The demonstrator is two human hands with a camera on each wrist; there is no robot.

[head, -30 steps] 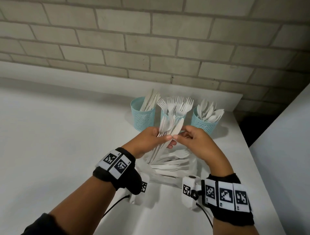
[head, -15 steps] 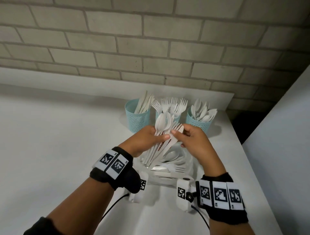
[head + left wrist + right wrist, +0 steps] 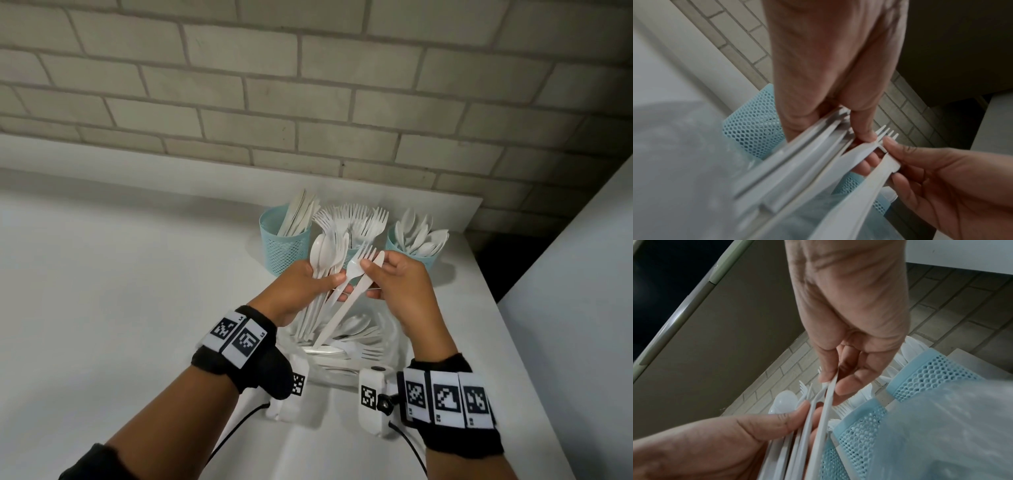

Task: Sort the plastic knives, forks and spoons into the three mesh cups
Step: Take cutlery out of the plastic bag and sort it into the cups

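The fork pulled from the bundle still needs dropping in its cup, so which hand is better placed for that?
Likely the right hand: it already pinches the fork beside the forks cup, while the left hand grips the bundle.

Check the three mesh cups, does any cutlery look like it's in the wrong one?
Nothing stands out: the left blue mesh cup holds white plastic knives, the middle one forks, the right one spoons.
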